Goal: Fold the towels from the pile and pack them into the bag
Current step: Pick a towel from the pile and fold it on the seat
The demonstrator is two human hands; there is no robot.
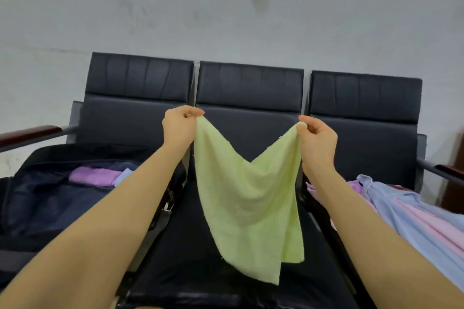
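Observation:
A light green towel hangs in the air over the middle seat, sagging in a V between its two top corners. My left hand pinches the left corner and my right hand pinches the right corner. On the left seat lies an open dark blue bag with a folded purple towel and a bit of light blue cloth inside. A pile of towels in light blue, pink and purple lies on the right seat.
The black three-seat bench stands against a grey wall. Wooden armrests stick out at both ends. A bag strap with a metal buckle hangs between the left and middle seats.

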